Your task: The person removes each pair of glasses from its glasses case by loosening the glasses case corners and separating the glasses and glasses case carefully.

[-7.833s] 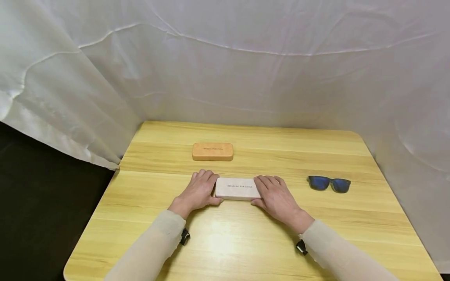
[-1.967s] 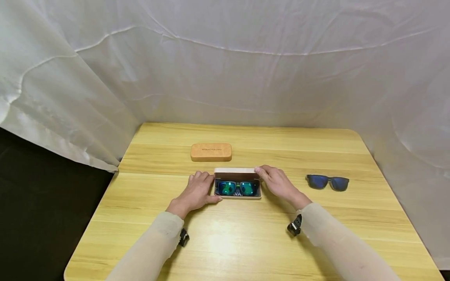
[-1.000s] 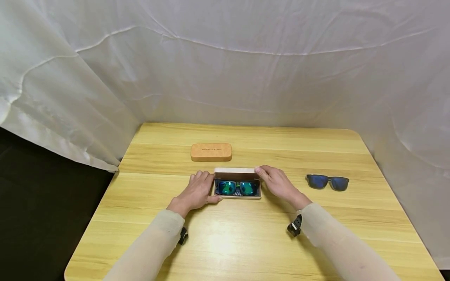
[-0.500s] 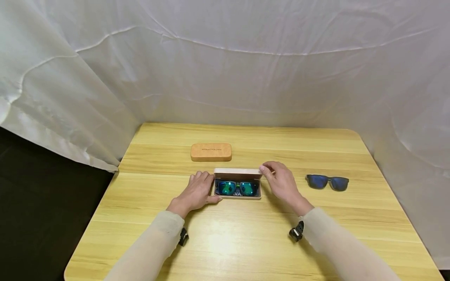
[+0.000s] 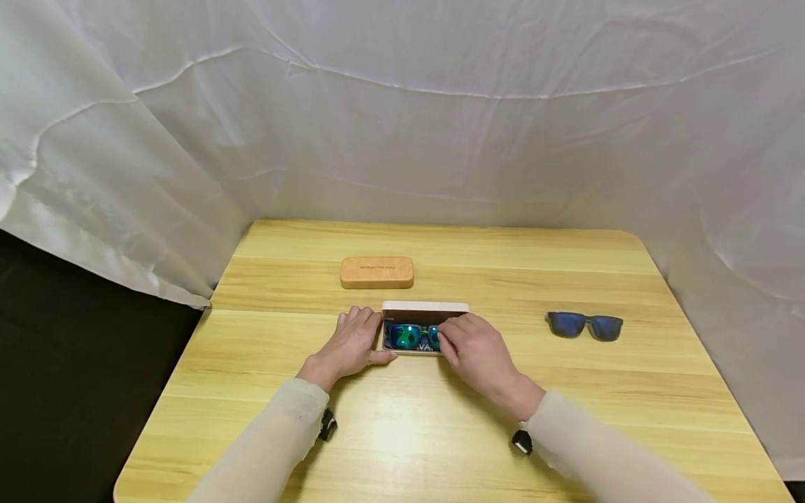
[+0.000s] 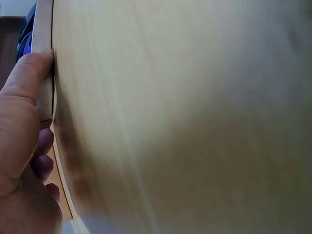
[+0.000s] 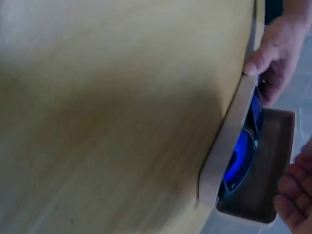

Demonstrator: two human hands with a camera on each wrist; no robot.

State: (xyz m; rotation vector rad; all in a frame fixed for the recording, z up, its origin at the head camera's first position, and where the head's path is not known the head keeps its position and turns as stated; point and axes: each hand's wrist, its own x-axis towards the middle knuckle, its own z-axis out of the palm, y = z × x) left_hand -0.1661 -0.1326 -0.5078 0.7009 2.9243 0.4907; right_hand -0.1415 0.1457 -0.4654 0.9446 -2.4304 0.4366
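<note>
A white glasses case (image 5: pixel 434 305) lies on the table with its lid raised. Inside are sunglasses (image 5: pixel 405 337) with green-blue mirrored lenses, on a dark cloth with white letters. My left hand (image 5: pixel 352 342) grips the case's left end; in the left wrist view its thumb (image 6: pixel 29 78) presses the front wall. Over the case's right end hovers my right hand (image 5: pixel 478 353), hiding most of one lens in the head view. In the right wrist view, its loosely bent fingers (image 7: pixel 292 190) stand near the lid (image 7: pixel 268 161), apart from the sunglasses (image 7: pixel 239 161).
An orange-brown glasses case (image 5: pixel 377 272), shut, lies behind the white one. Dark sunglasses with blue lenses (image 5: pixel 585 325) rest to the right on the wooden table (image 5: pixel 402 461). A pale curtain (image 5: pixel 440 154) hangs behind the table and at its sides.
The white case was closed in the oldest frame; its lid now stands up. My right hand has left the lid's right corner and moved left and nearer, over the right lens. My left hand stays.
</note>
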